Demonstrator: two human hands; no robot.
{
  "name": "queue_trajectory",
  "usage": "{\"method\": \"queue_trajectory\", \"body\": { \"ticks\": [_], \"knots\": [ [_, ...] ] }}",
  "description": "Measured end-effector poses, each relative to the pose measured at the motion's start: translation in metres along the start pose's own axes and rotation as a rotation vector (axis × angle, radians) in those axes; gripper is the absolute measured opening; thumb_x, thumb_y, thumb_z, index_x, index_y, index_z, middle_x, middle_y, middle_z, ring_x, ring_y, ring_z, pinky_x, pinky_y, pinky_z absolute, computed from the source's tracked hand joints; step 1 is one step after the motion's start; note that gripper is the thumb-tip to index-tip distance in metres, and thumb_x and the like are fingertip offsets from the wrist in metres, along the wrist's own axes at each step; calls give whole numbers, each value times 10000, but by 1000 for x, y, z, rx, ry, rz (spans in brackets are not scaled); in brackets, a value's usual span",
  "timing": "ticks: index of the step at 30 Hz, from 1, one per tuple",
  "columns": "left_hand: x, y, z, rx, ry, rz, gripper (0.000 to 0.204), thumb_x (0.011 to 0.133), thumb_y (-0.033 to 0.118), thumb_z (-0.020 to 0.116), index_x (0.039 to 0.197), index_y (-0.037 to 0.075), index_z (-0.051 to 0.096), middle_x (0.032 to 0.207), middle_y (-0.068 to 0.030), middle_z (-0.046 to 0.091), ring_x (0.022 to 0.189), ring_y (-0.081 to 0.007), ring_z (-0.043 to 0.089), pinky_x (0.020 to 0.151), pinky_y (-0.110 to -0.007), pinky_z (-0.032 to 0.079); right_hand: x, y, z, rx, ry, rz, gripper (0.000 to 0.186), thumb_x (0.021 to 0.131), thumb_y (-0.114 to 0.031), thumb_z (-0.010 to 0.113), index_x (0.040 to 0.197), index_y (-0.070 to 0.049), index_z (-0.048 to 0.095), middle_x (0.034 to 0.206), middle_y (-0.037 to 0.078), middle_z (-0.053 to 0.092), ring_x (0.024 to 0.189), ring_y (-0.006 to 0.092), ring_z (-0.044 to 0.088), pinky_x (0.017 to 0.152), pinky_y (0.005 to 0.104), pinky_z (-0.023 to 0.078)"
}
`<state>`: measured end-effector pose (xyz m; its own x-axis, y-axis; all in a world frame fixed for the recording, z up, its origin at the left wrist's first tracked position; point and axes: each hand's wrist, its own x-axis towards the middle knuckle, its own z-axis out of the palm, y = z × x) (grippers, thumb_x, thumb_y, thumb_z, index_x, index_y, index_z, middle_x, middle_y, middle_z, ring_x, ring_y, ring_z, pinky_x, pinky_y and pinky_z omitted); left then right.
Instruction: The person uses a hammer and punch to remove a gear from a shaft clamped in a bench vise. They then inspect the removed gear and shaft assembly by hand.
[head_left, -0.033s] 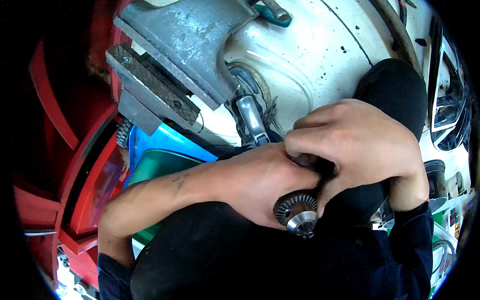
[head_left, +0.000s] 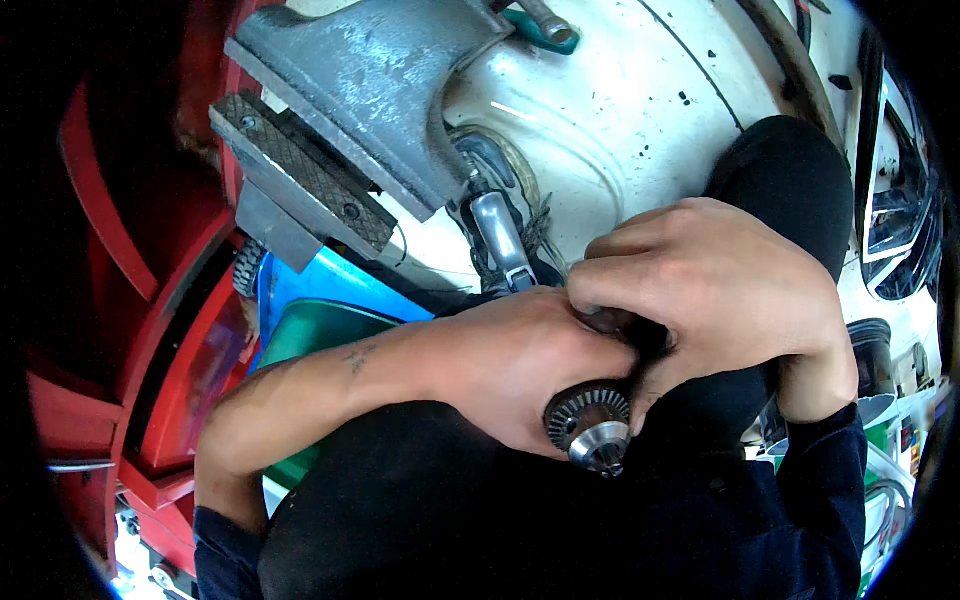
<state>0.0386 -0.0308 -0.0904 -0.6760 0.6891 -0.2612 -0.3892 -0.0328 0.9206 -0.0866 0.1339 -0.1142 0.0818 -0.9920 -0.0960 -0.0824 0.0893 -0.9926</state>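
Observation:
My left hand (head_left: 535, 365) is wrapped round a keyed drill chuck (head_left: 592, 425) with a toothed dark ring and a silver nose. The chuck juts from under the hand, its jaws pointing toward me. My right hand (head_left: 705, 285) is closed, its curled fingers and thumb pressed against the left hand beside the chuck. Whatever lies between the two hands is mostly hidden in dark shadow. Beyond my left wrist a silver metal tool body (head_left: 500, 235) with a narrow fitting at its far end shows; whether it joins the chuck is hidden.
A large grey bench vise (head_left: 370, 80) with ridged jaws (head_left: 315, 175) stands at the far left. Under my left forearm are a green container (head_left: 320, 325) and a blue one (head_left: 345, 280). Red metal cabinetry (head_left: 165, 330) lines the left; a thick hose (head_left: 790, 50) runs at the far right.
The chuck's nose and jaws look slightly turned, and the chuck sits a touch further left. Both hands keep their grip and place.

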Motion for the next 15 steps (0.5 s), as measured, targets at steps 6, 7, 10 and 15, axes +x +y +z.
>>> {"method": "queue_trajectory", "body": {
  "ticks": [6, 7, 10, 15],
  "knots": [
    [24, 11, -4, 24, -43, -149, 248, 639, 164, 777, 808, 50, 636, 730, -101, 662, 686, -288, 655, 648, -372, 521, -8, 12, -18, 113, -143, 132, 590, 484, -307, 909, 901, -24, 601, 745, 64, 592, 670, 242, 605, 600, 348, 475],
    [24, 11, 1, -9, -8, -205, 252, 625, 160, 772, 814, 44, 652, 732, -101, 672, 680, -278, 663, 655, -359, 524, -8, 12, -20, 126, -141, 152, 611, 507, -317, 902, 954, -19, 610, 795, 95, 625, 714, 268, 629, 635, 366, 485],
    [33, 36, 13, 132, 79, -378, 274, 654, 151, 765, 885, 43, 665, 781, -115, 688, 739, -257, 695, 691, -349, 545, -20, 15, -28, 100, -77, 136, 683, 552, -342, 890, 1082, -19, 606, 879, 130, 661, 788, 287, 659, 684, 383, 503],
    [35, 83, 19, 153, 59, -557, 176, 712, 142, 656, 735, -32, 657, 693, -204, 662, 726, -355, 689, 744, -420, 546, -29, 30, -24, -249, 192, 446, 649, 635, -348, 857, 1130, -14, 604, 899, 155, 685, 837, 292, 675, 726, 383, 521]
  ]
}}
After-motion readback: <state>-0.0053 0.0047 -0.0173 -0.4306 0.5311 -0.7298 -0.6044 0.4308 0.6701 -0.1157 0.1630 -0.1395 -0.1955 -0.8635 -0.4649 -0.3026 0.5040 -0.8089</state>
